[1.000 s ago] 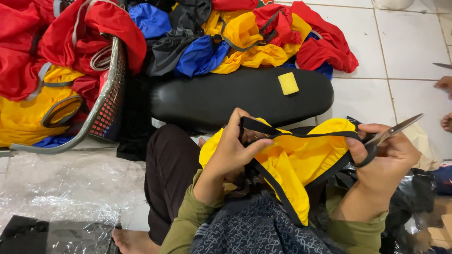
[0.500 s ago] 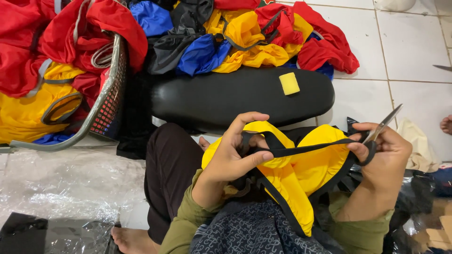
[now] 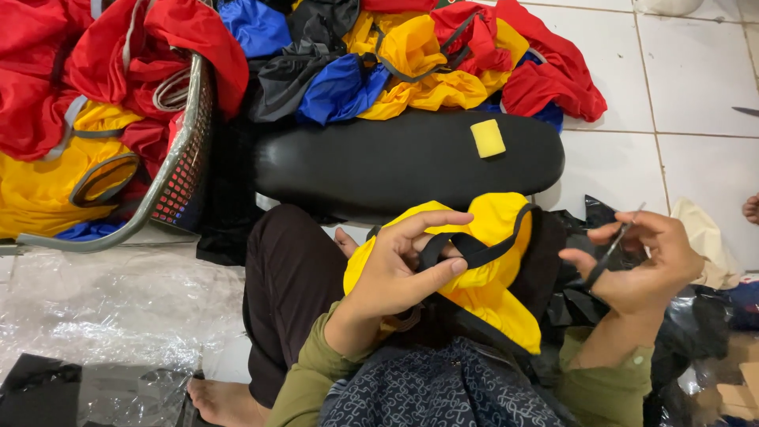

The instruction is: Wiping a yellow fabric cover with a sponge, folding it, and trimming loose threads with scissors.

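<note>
My left hand (image 3: 407, 265) grips a yellow fabric piece (image 3: 490, 289) with black trim, fingers pinching its black strap (image 3: 466, 249) over my lap. To the right, my right hand (image 3: 644, 265) holds a small pair of scissors (image 3: 609, 253), blades pointing up and away from the fabric, a short gap between them. Both forearms wear olive green sleeves.
A long black cushion (image 3: 379, 166) with a yellow sponge (image 3: 488, 137) lies just ahead. Behind it sits a heap of red, yellow, blue and black garments (image 3: 411, 63). A mesh basket (image 3: 178, 170) of red and yellow fabric stands left. Clear plastic sheet (image 3: 103, 300) covers the floor at left; white tiles (image 3: 680, 79) at right.
The right hand with the scissors has drawn away from the strap to the right. The left hand has gathered the yellow fabric closer, and the strap is no longer stretched between both hands.
</note>
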